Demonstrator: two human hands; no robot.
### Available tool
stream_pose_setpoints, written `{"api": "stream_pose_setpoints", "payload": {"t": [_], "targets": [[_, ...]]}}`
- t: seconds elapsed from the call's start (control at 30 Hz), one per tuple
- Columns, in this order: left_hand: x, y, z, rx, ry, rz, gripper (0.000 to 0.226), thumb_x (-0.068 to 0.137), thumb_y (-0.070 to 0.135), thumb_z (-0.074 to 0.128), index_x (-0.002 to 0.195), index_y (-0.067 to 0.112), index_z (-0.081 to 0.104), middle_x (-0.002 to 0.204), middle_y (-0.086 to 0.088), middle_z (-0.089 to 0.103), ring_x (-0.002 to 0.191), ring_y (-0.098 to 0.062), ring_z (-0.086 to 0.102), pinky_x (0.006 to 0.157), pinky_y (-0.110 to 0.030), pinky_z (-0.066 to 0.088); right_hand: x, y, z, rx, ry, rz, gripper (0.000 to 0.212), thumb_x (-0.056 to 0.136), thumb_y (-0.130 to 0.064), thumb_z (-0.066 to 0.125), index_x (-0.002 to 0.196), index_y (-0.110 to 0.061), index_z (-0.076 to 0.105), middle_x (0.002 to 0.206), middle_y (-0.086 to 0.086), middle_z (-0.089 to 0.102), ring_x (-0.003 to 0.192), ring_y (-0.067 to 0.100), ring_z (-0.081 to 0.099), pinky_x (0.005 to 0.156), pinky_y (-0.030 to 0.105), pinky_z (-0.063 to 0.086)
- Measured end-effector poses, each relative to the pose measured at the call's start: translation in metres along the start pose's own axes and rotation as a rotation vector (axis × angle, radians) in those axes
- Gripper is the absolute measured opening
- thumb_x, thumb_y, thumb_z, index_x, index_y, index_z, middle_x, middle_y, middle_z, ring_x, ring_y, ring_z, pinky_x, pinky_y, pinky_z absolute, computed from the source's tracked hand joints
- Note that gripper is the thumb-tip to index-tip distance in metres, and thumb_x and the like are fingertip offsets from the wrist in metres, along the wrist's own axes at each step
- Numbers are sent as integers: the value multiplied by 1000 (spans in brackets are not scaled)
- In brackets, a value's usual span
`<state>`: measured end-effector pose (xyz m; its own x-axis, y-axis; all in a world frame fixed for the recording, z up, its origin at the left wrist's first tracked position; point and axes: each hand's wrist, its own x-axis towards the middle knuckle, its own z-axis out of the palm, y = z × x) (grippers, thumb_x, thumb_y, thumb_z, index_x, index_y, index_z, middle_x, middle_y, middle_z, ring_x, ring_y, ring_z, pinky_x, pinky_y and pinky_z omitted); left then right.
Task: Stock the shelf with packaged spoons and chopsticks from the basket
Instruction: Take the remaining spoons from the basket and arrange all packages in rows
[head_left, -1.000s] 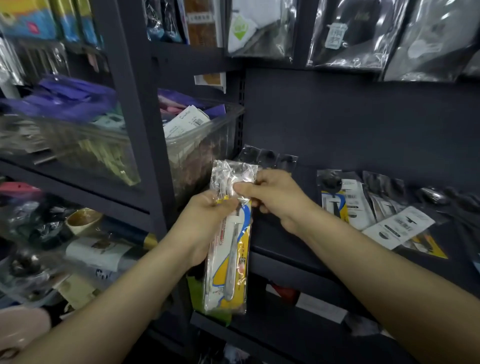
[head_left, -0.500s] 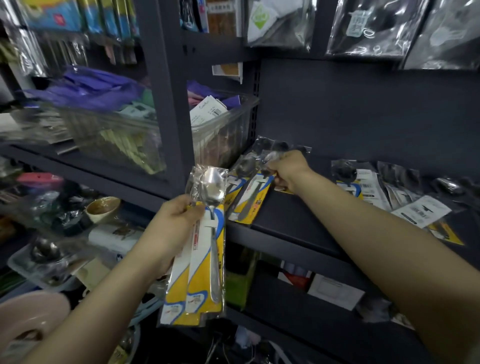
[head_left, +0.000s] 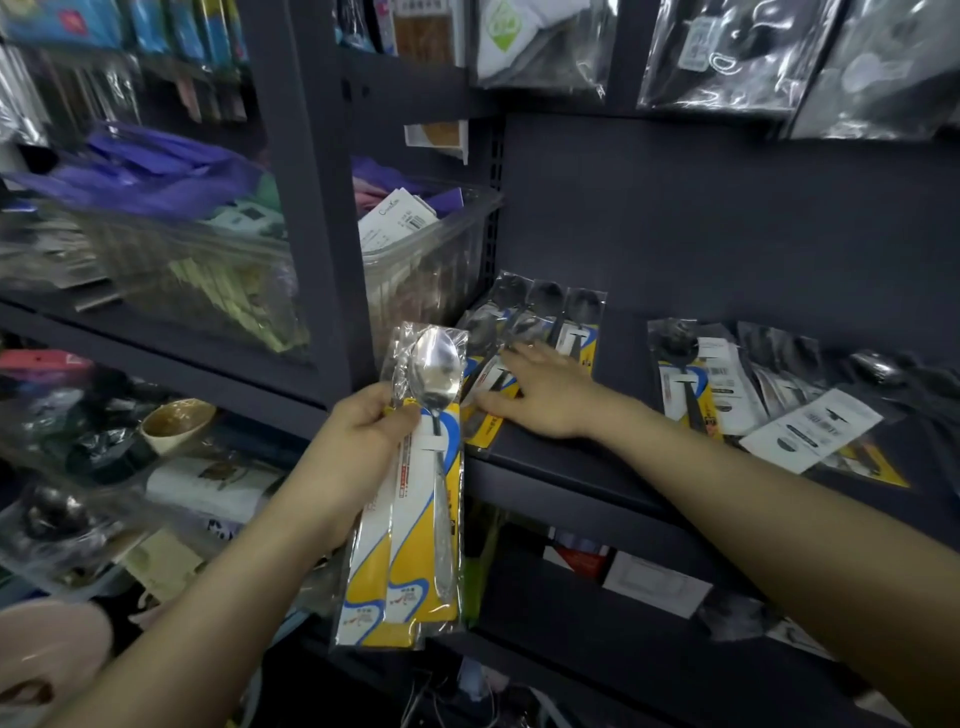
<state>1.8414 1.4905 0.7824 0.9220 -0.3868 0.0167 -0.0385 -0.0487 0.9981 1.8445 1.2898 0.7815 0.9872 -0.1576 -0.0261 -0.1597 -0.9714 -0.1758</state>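
My left hand (head_left: 363, 431) grips a small stack of packaged spoons (head_left: 415, 499) near their top; the yellow, white and blue cards hang upright in front of the dark shelf (head_left: 566, 462). My right hand (head_left: 540, 395) lies with straight, spread fingers on a spoon pack (head_left: 485, 400) at the shelf's left end. Behind it several dark spoon packs (head_left: 550, 312) lie side by side. More packaged spoons (head_left: 691, 379) and white-labelled packs (head_left: 810, 431) lie further right on the same shelf.
A clear plastic bin (head_left: 436, 270) of packaged goods stands left of the spoons beside a dark upright post (head_left: 311, 208). Bagged items (head_left: 727, 52) hang above. Lower shelves hold boxes (head_left: 654, 582); bowls and cups (head_left: 176, 421) crowd the left side.
My right hand took one spoon pack from the stack, carried it to the shelf's left end, let it go and now lies flat on it. My left hand lowered the remaining packs slightly.
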Motion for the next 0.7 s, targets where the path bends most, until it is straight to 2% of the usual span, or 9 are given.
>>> {"api": "stream_pose_setpoints", "payload": {"t": [0.1, 0.2, 0.27, 0.3, 0.37, 0.43, 0.53, 0.63, 0.7], "targets": [[2, 3, 5, 3, -25, 7, 27, 90, 10, 48, 68, 18, 60, 47, 6, 63, 46, -10, 57, 48, -24, 43, -4, -1, 7, -50, -13, -31, 80, 89, -64, 29, 150, -15, 11, 160, 5, 6, 148, 23, 4, 118, 39, 6], [7, 7, 10, -35, -59, -17, 23, 91, 11, 47, 74, 18, 61, 50, 4, 66, 47, -9, 60, 49, -24, 46, -8, -3, -1, 69, 133, -31, 59, 96, -48, 30, 141, -9, 34, 152, 11, 30, 143, 27, 21, 115, 37, 18], [11, 10, 14, -46, -81, -14, 20, 91, 12, 49, 77, 18, 61, 52, 4, 67, 49, -11, 61, 52, -25, 46, -18, -7, -17, 425, 329, -29, 39, 99, -36, 33, 110, -6, 56, 116, 13, 57, 116, 27, 52, 95, 33, 38], [13, 12, 18, -33, -98, 1, 17, 90, 12, 50, 80, 18, 62, 54, 5, 67, 50, -11, 62, 51, -25, 46, -27, -11, -25, 660, 333, -32, 37, 98, -35, 36, 100, -5, 58, 101, 11, 60, 95, 22, 59, 80, 31, 43], [16, 15, 27, 6, -122, 44, 12, 89, 12, 53, 85, 19, 62, 56, 6, 67, 51, -8, 62, 47, -21, 47, -42, -16, -35, 958, 208, -46, 27, 94, -34, 49, 87, -10, 60, 80, 7, 62, 62, 13, 57, 54, 23, 41], [18, 19, 37, 23, -133, 81, 14, 89, 12, 53, 82, 20, 62, 60, 5, 67, 54, -7, 62, 48, -20, 47, -47, -16, -33, 1024, 120, 3, 16, 89, -24, 59, 77, -14, 55, 67, 1, 59, 50, 7, 49, 42, 18, 35], [20, 22, 45, -16, -94, 63, 27, 93, 12, 43, 70, 17, 56, 61, 0, 61, 58, -13, 55, 49, -20, 42, -34, 3, -30, 1155, 126, 206, 16, 91, -12, 56, 75, -12, 51, 63, -1, 57, 42, 4, 44, 36, 14, 30], [16, 27, 40, -48, -89, 20, 35, 92, 7, 39, 61, 15, 52, 41, 1, 56, 30, -2, 44, 31, -10, 30, -21, 33, -36, 1183, 256, 354, 25, 94, -7, 50, 69, -10, 50, 51, 0, 52, 25, 0, 37, 29, 11, 25], [16, 25, 32, -49, -87, 10, 41, 92, 6, 39, 56, 18, 55, 40, 2, 58, 33, -5, 47, 35, -13, 33, -12, 47, -34, 1142, 274, 443, 26, 93, -8, 51, 67, -9, 49, 54, 4, 47, 21, 0, 36, 28, 9, 26]]}}
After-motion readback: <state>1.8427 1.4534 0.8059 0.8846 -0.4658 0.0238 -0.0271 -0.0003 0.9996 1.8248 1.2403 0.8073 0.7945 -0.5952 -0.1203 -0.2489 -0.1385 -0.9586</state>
